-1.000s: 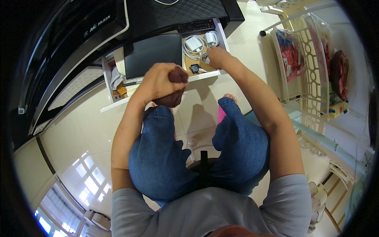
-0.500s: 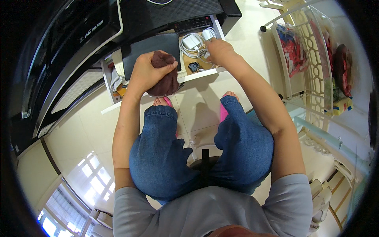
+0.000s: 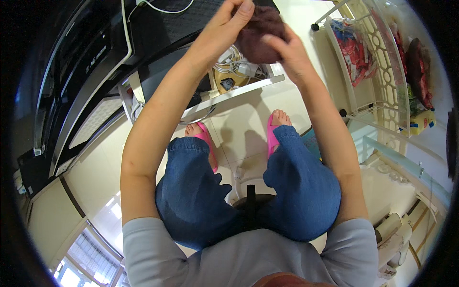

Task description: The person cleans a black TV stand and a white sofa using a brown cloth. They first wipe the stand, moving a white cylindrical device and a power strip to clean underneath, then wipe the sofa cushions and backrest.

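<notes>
A dark brown cloth (image 3: 260, 38), slightly blurred, is held up between my two hands over the right part of an open white drawer (image 3: 239, 92). My left hand (image 3: 228, 21) pinches the cloth's upper left side, thumb against fingers. At its right side, my right hand (image 3: 292, 51) grips it with the thumb on top and the fingers hidden behind. Below the cloth, white cables with a white charger (image 3: 249, 70) lie in the drawer beside a small black gadget (image 3: 227, 83). A black flat case (image 3: 160, 71) on the drawer's left is partly covered by my left forearm.
A black cabinet top (image 3: 167, 21) with a white cable on it is beyond the drawer. A dark cable (image 3: 203, 118) hangs over the drawer front near my left foot. On the right stands a white wheeled rack (image 3: 382, 62) holding red packages (image 3: 354, 60).
Both hands have risen. My left hand carried the cloth up and right; my right hand left the white charger and cables and took hold of the cloth. A dark cable now hangs over the drawer front.
</notes>
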Motion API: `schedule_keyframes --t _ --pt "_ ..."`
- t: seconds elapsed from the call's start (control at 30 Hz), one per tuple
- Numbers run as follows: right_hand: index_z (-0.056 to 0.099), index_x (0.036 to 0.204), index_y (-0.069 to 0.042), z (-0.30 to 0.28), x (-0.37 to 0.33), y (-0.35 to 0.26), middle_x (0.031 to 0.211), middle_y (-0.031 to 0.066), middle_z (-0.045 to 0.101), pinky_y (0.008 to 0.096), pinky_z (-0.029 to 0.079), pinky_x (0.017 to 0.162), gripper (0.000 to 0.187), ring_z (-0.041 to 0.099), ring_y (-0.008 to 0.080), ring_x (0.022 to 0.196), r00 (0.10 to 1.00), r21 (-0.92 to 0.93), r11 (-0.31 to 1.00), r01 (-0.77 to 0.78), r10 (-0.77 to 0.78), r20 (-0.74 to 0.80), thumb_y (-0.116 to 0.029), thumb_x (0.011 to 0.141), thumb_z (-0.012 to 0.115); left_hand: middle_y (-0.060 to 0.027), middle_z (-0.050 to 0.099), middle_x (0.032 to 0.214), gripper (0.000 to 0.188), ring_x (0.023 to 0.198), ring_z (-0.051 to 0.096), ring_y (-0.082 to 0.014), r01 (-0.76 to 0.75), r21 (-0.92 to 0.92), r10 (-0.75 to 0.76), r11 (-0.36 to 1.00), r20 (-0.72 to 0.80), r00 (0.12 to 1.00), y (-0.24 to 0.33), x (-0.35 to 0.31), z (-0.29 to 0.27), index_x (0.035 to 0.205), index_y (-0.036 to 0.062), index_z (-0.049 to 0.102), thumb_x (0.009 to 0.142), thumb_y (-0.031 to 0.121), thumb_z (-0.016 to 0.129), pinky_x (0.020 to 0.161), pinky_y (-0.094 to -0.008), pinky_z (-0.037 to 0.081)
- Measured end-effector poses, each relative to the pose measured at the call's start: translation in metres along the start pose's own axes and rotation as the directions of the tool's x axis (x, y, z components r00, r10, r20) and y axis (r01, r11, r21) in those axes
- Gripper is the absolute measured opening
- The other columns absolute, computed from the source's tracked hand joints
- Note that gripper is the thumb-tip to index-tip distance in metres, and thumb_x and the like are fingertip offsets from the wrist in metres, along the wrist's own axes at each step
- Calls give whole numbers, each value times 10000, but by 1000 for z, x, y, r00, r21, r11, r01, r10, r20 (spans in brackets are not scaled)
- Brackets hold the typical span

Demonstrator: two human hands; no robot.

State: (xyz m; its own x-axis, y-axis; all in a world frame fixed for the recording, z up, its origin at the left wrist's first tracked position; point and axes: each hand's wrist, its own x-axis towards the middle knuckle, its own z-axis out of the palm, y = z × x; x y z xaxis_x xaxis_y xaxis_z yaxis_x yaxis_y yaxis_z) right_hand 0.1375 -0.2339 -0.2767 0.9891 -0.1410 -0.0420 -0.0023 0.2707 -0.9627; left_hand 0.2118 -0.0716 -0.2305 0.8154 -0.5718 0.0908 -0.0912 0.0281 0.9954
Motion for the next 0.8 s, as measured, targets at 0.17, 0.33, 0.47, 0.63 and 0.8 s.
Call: schedule_keyframes --t 0.17,0.33,0.47,0.63,0.8 --pt "466 1227 17 -43 -21 4 1144 128 564 334 464 913 410 572 211 1035 937 343 936 82 46 -347 -116 849 556 -112 639 974 204 861 628 -223 -231 656 56 718 276 959 -71 -2 -21 1014 44 669 836 143 659 776 -312 500" --pt "490 1183 16 -37 -38 31 1120 117 568 316 435 914 371 550 188 1021 895 249 961 119 6 -447 -88 835 564 -139 637 1032 304 928 602 -342 -425 679 21 599 518 855 -118 -16 1 1036 27 651 761 150 694 858 -381 479" --pt "484 1173 18 -20 -45 39 1095 104 571 294 431 909 383 547 166 1002 882 90 993 73 -22 -470 -90 824 602 -160 639 1038 334 950 593 -356 -332 737 -164 589 511 844 -128 -19 7 1058 29 642 749 148 690 861 -398 472" --pt "451 1187 14 -13 -45 47 1110 106 560 302 426 920 408 542 163 1017 895 10 997 76 -64 -441 -57 818 609 -168 633 1077 397 984 584 -365 -259 726 -207 637 485 850 -122 -29 2 1110 13 612 731 104 686 869 -422 465" --pt "426 1198 18 -10 -45 52 1117 111 551 297 421 931 413 539 161 1029 877 -28 995 100 -101 -470 -29 823 595 -144 589 1177 501 1080 539 -345 -277 820 -157 502 401 902 -101 -8 -34 1175 53 579 689 -14 684 917 -398 457"
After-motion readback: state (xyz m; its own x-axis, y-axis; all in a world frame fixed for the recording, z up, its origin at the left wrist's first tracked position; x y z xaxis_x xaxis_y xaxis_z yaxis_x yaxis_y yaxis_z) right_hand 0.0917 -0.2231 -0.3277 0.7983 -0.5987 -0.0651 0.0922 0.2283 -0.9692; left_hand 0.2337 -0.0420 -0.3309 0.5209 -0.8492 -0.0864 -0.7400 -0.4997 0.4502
